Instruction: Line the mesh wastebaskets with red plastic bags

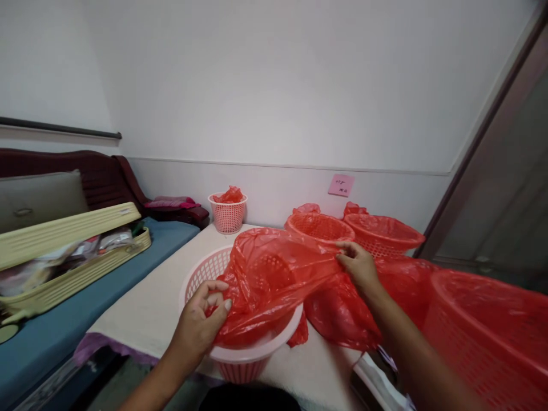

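Observation:
A red plastic bag (269, 279) is stretched across a pink mesh basket (201, 274) at the near edge of a cream-covered table (149, 308). My left hand (201, 319) pinches the bag's near edge at the basket's front rim. My right hand (357, 262) grips the bag's far right edge, pulling it taut. Both hands are closed on the bag.
Lined red baskets stand behind (319, 225), (383, 231) and at the right (492, 331). A small pink basket (228, 214) with a red bag sits by the wall. A loose red bag (342, 314) lies beside the basket. A yellow case (72, 251) rests on the blue bench (51, 337).

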`<state>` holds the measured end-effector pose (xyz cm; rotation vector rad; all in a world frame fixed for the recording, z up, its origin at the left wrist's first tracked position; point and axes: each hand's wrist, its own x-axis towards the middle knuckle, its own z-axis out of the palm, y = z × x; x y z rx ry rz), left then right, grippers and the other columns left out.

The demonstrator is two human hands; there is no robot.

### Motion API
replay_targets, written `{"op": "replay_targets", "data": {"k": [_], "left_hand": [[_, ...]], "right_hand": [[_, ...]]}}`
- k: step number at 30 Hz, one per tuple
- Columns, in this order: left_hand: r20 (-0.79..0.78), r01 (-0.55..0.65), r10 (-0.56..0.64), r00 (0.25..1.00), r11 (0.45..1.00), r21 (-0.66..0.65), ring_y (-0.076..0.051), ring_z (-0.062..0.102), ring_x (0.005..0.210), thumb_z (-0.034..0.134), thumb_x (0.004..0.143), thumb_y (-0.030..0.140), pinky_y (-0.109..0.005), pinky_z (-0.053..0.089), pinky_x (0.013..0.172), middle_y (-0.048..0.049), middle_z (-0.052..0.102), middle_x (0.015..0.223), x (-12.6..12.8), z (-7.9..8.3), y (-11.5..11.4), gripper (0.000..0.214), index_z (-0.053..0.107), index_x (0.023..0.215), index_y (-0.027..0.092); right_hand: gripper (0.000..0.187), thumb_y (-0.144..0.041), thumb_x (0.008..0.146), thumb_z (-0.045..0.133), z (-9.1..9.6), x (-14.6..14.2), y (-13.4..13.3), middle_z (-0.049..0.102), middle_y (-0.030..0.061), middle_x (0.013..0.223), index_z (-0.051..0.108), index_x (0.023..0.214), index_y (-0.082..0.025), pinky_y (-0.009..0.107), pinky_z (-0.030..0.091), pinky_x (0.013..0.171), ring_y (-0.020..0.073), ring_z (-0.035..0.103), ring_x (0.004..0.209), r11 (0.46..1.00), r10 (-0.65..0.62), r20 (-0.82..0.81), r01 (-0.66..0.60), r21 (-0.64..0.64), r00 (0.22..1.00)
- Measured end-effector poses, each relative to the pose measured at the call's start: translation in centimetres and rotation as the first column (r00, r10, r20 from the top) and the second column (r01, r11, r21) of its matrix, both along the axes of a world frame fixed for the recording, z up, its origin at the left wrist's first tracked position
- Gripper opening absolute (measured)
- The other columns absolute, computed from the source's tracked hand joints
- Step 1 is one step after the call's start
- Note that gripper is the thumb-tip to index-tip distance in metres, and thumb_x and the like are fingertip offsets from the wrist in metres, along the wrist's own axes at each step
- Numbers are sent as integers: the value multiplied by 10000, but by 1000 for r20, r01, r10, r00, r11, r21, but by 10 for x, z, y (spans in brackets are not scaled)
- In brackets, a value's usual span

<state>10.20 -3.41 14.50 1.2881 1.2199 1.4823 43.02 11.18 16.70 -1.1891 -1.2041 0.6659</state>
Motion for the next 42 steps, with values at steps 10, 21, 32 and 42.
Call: {"op": "replay_targets", "data": {"k": [10,21,32,42], "left_hand": [[260,-91,99,961,995,-44,-107,571,544,706,734,487,-223,471,561,66,631,687,-3,14,-3,440,519,1039,232],[-88,134,-142,986,986,-94,-58,308,466,746,675,488,-188,232,481,114,329,518,-11,-3,11,431,643,924,152],[337,-43,62,939,997,-64,-90,523,485,710,743,444,-189,423,492,61,610,603,-8,9,-2,293,539,809,216],[68,253,-246,967,960,-122,-114,598,643,809,645,385,-211,479,607,24,657,764,-18,3,-5,373,620,912,207]], "right_hand": [[222,-264,515,677,-10,10,-19,566,-44,662,550,692,-220,232,400,550,93,501,567,989,137,-352,-146,0,926],[351,-526,793,537,8,3,-41,486,-17,594,644,822,-193,229,190,419,92,306,456,878,439,-233,-469,-93,868],[225,-379,750,642,5,-10,-61,469,-47,654,549,681,-185,241,318,568,112,415,608,706,708,343,-623,-337,618],[65,-271,703,475,-1,-5,-41,549,-29,622,526,714,-233,284,377,618,153,508,595,996,-53,592,0,89,804]]}}
